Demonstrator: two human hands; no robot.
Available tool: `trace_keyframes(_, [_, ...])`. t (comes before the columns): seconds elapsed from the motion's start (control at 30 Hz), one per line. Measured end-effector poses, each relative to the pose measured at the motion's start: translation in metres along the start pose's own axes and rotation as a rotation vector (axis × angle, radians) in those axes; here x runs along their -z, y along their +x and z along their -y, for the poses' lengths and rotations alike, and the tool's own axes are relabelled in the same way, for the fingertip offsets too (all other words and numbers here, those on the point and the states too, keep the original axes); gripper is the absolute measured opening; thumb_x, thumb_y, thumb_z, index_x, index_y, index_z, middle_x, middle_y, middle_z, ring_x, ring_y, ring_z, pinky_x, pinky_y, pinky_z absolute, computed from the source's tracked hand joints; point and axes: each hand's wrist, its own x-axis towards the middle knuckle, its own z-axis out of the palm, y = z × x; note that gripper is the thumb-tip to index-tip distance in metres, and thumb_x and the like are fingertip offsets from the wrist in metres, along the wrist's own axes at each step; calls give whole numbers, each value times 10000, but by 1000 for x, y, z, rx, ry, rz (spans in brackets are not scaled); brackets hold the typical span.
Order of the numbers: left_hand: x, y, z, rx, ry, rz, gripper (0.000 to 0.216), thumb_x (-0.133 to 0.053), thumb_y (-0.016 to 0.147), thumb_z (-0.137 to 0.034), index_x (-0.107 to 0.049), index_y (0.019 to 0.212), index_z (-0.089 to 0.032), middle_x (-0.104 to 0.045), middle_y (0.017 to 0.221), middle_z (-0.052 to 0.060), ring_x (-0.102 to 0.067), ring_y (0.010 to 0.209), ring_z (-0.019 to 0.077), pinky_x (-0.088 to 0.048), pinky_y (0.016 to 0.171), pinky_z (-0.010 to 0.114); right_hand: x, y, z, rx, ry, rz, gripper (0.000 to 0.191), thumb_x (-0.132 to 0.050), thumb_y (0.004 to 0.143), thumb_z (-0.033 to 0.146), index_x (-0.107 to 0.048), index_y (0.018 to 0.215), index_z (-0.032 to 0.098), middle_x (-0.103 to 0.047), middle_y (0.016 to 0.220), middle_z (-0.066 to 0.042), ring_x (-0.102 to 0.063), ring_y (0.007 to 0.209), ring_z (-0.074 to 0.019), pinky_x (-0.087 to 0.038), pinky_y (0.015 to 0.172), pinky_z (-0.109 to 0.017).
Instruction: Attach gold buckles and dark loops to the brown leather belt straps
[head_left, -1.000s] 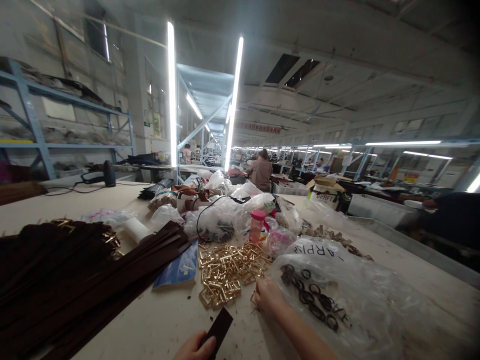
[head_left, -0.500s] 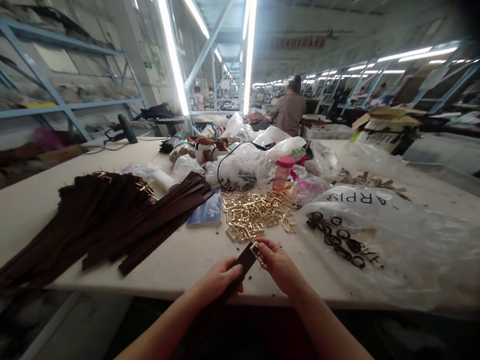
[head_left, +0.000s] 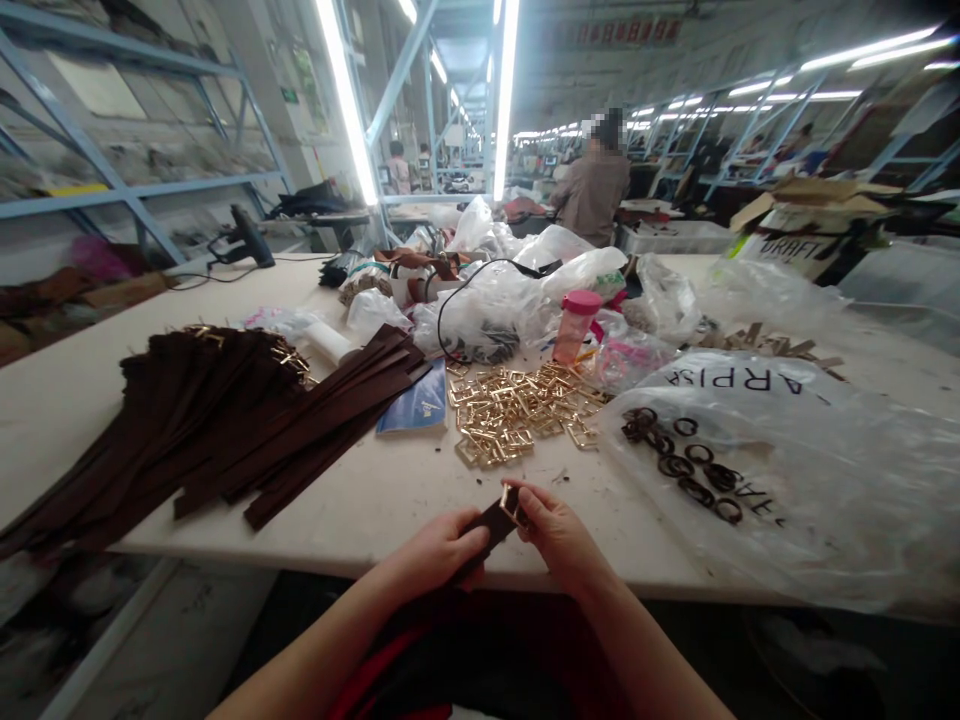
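Observation:
My left hand [head_left: 442,548] is closed around a dark brown strap [head_left: 486,528], thumb on top. At the strap's far end sits a gold buckle [head_left: 508,500], pinched between the thumb and fingers of my right hand [head_left: 559,530]. Whether the strap end passes fully through the buckle is partly hidden by my fingers. Just beyond my hands lies a heap of gold buckles [head_left: 517,410]. To the left, loose brown straps [head_left: 330,420] lie beside a fanned stack of straps [head_left: 180,400], with gold buckles showing at its far end.
Dark rings [head_left: 675,466] lie on a printed plastic bag [head_left: 817,470] at the right. A blue booklet [head_left: 414,402], a pink-lidded jar [head_left: 576,328] and plastic bags [head_left: 510,300] stand beyond. A heat gun [head_left: 251,238] rests at the far left; a person [head_left: 596,190] stands behind.
The view has tilted down and shifted slightly left. Both hands still hold the strap and buckle, and the right fingers have shifted a little around the buckle end.

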Motion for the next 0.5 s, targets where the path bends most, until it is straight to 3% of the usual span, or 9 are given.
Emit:
trace_keyframes(0.1, [-3,-1,-4,-50,21,2,349,-378,831,-466,-514,855,-147,-500,578,-31,-451,452,88,-362,443,195,-13,-6,-9,77,-87,-57,437,-675,650,460,-617,984,184,-533,649,33,-373,479,-52,-268,425,-198])
trace_keyframes(0.3, [-6,-4,-1,-42,21,-19,322,-389,825,-442,-509,850,-144,-515,611,-22,-484,469,96,-388,456,204,-23,-12,-30,29,110,-135,368,-699,638,424,-510,848,188,-491,611,65,-294,406,-23,-204,374,-177])
trace_keyframes(0.4, [-4,-8,3,34,-16,14,294,-432,803,-432,-487,837,-145,-550,652,-5,-530,500,113,-407,464,212,-21,-14,-30,120,100,-204,338,-694,654,409,-493,807,185,-514,640,57,-309,417,-21,-227,373,-171])
trace_keyframes(0.5, [-2,-11,1,7,-48,7,303,-439,806,-432,-507,844,-139,-558,672,-2,-524,501,104,-404,464,207,-26,-19,-27,144,21,-168,336,-682,668,407,-513,856,186,-540,678,42,-356,438,-32,-276,389,-179])
